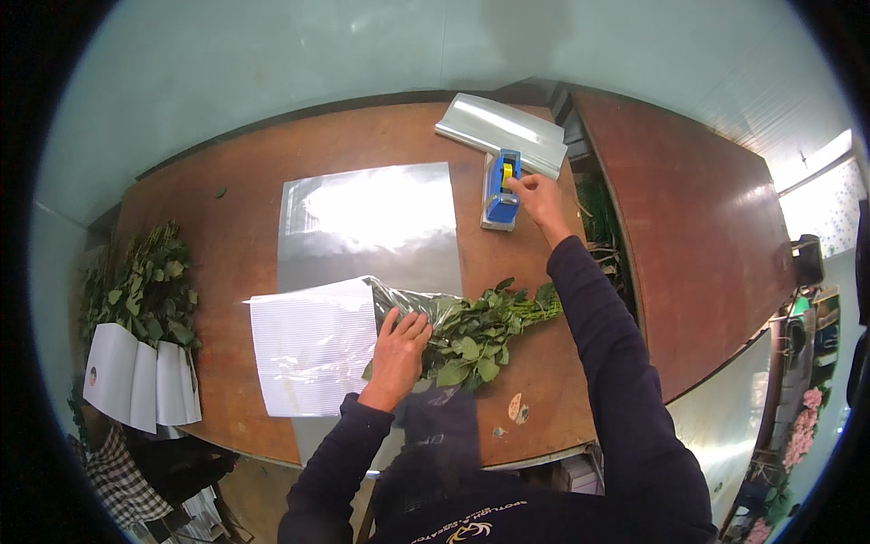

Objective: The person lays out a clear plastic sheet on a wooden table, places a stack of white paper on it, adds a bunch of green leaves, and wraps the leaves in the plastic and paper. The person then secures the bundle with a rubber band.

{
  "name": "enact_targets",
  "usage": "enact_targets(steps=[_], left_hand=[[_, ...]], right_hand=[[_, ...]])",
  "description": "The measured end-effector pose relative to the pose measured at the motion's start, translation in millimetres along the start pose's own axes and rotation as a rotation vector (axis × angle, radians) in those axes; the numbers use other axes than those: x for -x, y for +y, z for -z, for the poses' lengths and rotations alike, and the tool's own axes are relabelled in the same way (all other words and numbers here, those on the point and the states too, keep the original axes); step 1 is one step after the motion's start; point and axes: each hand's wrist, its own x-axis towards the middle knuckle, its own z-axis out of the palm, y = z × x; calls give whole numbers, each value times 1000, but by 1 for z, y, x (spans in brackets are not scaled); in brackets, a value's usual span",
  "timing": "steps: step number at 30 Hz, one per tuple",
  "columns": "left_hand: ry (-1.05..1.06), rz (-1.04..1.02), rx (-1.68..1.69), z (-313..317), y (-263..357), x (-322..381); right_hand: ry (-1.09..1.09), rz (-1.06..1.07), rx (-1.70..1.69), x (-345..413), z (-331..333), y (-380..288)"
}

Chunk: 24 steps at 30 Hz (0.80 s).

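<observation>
My left hand (399, 353) lies over a wrapped bunch of leafy green stems (482, 333), holding it down with its fingers slightly spread. The wrap around the flower end is a white ribbed sheet (312, 350) with clear film (408, 297); the blooms are hidden inside. Bare stems point right, partly behind my right sleeve. Farther back, my right hand (537, 197) reaches a blue tape dispenser (504, 209), its thumb and forefinger pinched at the yellow tape (508, 173). Any strip between them is too small to see. Beneath the bunch lies a clear film sheet (367, 251).
A stack of clear film (503, 132) lies behind the dispenser on the wooden table (224, 238). More white-wrapped stem bunches (143, 374) stand at the left edge. A second reddish table (700, 251) adjoins at right, across a gap holding greenery. Pink flowers (804, 428) are at far right.
</observation>
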Motion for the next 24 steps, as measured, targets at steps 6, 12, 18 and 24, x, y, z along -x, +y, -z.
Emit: enact_targets(steps=[6, 12, 18, 24], left_hand=[[29, 2, 40, -3, -2, 1], [45, 6, 43, -2, -1, -1], [65, 7, 61, 1, 0, -2], [43, 10, 59, -2, -1, 1]], right_hand=[[-108, -143, -25, -26, -13, -1], [-81, -354, -816, 85, -5, 9], [84, -207, -327, 76, -26, 46], [-64, -244, -15, 86, -14, 33]])
